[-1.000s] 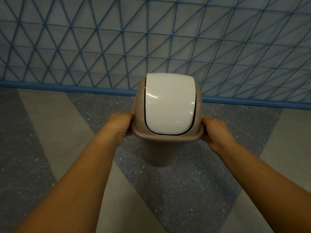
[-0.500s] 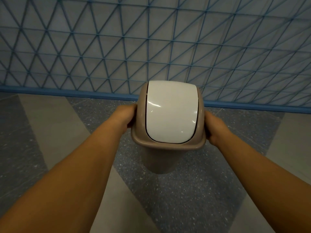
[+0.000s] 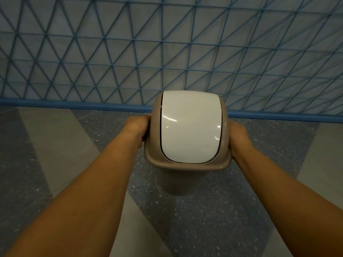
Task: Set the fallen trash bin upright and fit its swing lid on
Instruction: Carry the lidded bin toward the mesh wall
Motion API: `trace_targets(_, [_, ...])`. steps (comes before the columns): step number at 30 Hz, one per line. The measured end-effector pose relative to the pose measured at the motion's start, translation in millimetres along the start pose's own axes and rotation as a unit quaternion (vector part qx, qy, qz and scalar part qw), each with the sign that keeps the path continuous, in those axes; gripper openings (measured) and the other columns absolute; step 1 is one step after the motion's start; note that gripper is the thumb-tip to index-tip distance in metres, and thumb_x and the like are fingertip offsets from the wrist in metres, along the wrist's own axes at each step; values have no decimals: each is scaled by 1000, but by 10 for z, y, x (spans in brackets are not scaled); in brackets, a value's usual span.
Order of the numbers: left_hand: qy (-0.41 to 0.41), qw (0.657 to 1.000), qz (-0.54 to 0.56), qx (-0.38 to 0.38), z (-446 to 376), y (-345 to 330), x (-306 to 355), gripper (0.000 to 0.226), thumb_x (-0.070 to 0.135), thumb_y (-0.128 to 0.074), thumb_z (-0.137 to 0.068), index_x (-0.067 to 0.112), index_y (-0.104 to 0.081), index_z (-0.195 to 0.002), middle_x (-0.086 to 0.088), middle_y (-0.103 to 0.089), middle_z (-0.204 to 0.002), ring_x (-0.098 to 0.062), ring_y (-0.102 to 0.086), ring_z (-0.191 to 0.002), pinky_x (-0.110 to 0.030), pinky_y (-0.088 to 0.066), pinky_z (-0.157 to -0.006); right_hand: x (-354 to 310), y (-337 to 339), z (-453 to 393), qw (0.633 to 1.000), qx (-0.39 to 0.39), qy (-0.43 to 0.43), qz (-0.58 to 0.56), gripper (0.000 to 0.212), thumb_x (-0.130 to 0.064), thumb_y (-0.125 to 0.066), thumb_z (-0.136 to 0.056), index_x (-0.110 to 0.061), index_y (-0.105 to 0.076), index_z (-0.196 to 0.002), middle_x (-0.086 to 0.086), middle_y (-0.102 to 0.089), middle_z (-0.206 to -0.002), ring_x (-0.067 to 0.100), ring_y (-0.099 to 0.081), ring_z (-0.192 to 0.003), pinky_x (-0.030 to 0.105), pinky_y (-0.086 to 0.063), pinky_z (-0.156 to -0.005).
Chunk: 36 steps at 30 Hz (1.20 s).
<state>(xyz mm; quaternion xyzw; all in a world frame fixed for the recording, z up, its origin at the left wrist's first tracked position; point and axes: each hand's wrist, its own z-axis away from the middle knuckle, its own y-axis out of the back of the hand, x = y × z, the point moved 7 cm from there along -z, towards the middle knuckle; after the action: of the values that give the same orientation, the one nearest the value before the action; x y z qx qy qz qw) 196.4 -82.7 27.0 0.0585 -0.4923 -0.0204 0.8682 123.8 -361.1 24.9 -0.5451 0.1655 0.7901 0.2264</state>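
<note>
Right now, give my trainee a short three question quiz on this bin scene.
1. True or false: the trash bin lies on its side.
2. What colour is the swing flap? A white, B blue, C black.
3. Where do the left hand and right hand sit?

Key:
1. False, it stands upright on the floor.
2. A.
3. On opposite sides of the tan lid frame, one per side.
</note>
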Motion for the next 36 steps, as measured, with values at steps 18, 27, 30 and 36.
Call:
trace_targets(18, [6, 985, 122, -121, 994, 275, -727, 27, 17, -55, -91, 9, -60, -117, -10, -68, -103, -25, -66, -100, -37, -53, -75, 590, 441, 945, 987, -150, -17, -61, 30, -34, -67, -69, -15, -72, -91, 6, -70, -71, 18, -68, -65, 28, -58, -59])
trace_targets(27, [22, 982, 160, -98, 857, 84, -666, 20, 11, -55, -90, 9, -62, -109, -7, -69, -94, -20, -66, -87, -36, -53, -71, 541, 474, 897, 989, -75, -1, -131, 21, -20, -65, -82, -9, -69, -101, 8, -73, -77, 16, -70, -67, 24, -57, -59])
trace_targets(30, [25, 981, 158, -108, 762, -178, -535, 27, 10, -54, -91, 6, -58, -117, -11, -67, -102, -19, -65, -85, -32, -53, -66, 450, 594, 757, 988, -44, 11, -148, 18, -19, -64, -83, -11, -69, -98, 4, -74, -73, 15, -70, -66, 24, -57, -59])
trace_targets(36, [22, 978, 172, -117, 466, -772, -249, 31, 7, -54, -91, 5, -56, -121, -9, -68, -97, -18, -66, -86, -27, -55, -61, 211, 821, 264, 986, 28, 23, -165, 23, -18, -62, -88, -9, -65, -109, 7, -68, -83, 13, -69, -67, 25, -58, -60])
